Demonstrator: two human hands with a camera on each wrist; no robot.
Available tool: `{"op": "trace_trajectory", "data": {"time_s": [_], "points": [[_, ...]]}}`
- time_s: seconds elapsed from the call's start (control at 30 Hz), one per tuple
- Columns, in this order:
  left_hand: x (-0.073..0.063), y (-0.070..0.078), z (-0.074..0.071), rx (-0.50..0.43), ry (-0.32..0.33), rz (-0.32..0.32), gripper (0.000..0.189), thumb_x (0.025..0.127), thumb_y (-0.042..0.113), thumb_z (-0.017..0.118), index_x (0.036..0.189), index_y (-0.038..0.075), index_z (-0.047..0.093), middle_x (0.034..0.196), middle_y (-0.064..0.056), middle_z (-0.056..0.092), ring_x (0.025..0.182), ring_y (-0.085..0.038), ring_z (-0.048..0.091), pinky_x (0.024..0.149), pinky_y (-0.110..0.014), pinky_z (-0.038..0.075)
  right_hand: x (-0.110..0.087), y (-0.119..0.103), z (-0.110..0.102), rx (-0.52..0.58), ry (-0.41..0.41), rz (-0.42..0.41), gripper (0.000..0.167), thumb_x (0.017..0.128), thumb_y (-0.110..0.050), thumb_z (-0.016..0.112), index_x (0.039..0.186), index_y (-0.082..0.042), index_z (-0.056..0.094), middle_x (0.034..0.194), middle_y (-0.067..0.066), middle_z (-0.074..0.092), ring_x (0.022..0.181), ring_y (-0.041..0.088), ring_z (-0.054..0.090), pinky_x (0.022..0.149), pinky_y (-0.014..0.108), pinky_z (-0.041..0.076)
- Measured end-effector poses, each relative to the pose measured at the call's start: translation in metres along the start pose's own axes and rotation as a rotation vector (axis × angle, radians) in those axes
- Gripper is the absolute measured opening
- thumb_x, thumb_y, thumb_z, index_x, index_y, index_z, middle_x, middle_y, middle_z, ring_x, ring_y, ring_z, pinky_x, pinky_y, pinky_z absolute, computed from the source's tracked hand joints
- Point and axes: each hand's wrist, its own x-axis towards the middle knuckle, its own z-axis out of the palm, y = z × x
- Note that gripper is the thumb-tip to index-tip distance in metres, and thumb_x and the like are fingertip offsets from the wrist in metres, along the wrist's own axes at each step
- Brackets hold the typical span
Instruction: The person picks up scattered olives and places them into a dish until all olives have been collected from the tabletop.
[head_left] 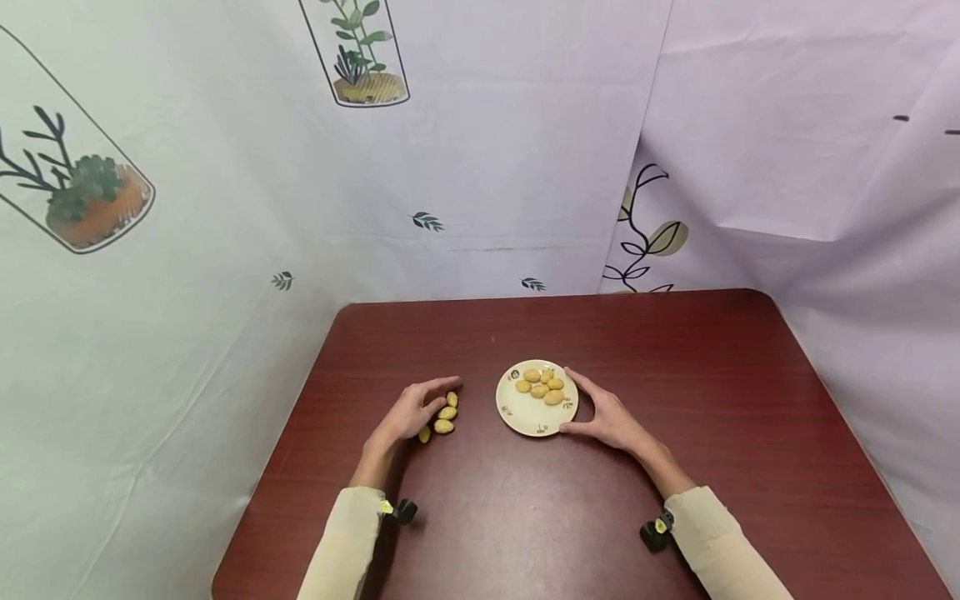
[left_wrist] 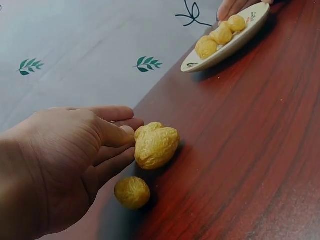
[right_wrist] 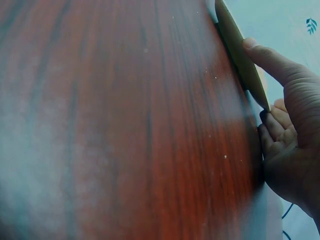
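Several small, wrinkled yellow oval fruits lie in a loose group on the table, left of the plate. Beside them is my left hand, its fingers extended along their far side. In the left wrist view, the thumb tip is right at one fruit, and another fruit lies nearer the wrist. A round cream plate with small printed motifs carries several similar fruits toward its far half. My right hand holds the plate's right edge, thumb and fingers spread around the rim.
Under everything is a dark red wood-grain table with rounded far corners. White cloth printed with plants hangs along its back and sides. A small black wrist camera sits at the left cuff, another camera at the right.
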Motion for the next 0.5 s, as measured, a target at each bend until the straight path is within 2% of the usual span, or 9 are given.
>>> {"op": "trace_trajectory", "data": {"time_s": [0.3, 0.5], "points": [[-0.0006, -0.0039, 0.0038, -0.045, -0.003, -0.018, 0.044, 0.105, -0.001, 0.063, 0.147, 0.012, 0.064, 0.146, -0.006, 0.065, 0.136, -0.025, 0.060, 0.110, -0.048, 0.050, 0.0003, 0.0006, 0.0000, -0.005, -0.012, 0.013, 0.106, 0.081, -0.037, 0.095, 0.165, -0.006, 0.037, 0.164, 0.021, 0.043, 0.149, 0.044, 0.042, 0.117, 0.063, 0.038], [-0.0012, -0.0042, 0.0059, -0.065, -0.007, -0.026, 0.045, 0.105, -0.001, 0.064, 0.148, 0.012, 0.064, 0.145, -0.009, 0.065, 0.130, -0.028, 0.065, 0.104, -0.047, 0.055, 0.0004, 0.0003, 0.0003, -0.011, -0.012, 0.015, 0.106, 0.081, -0.037, 0.095, 0.165, -0.006, 0.037, 0.164, 0.021, 0.044, 0.148, 0.044, 0.042, 0.117, 0.064, 0.038]]}}
